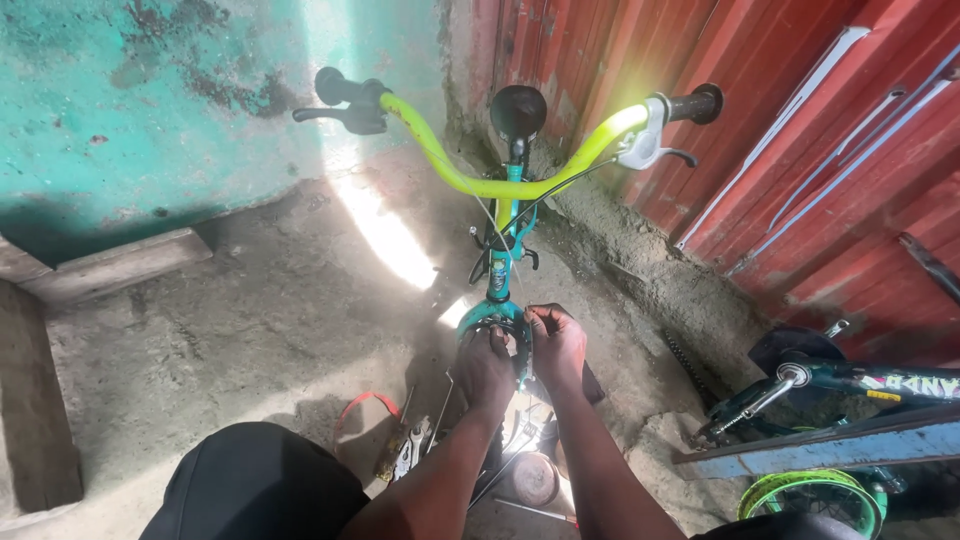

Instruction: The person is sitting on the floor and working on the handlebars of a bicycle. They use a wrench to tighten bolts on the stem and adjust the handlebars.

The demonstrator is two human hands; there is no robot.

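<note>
A small teal bicycle frame (497, 272) stands upright before me, with neon-yellow handlebars (490, 185) and black grips. My left hand (486, 366) and my right hand (556, 340) both clasp the lower end of the frame, around the teal fork (480, 318) and a black wheel part between my fingers. A round black bell or reflector (518, 108) sits above the stem. What my fingers pinch is too hidden to tell exactly.
Tools (410, 450), including pliers with an orange loop (362, 402), lie on the dirt floor by my knee. A turquoise wall (150, 100) rises at left, a red corrugated metal wall (800, 130) at right. Another bicycle (830, 400) with a green rim lies at right.
</note>
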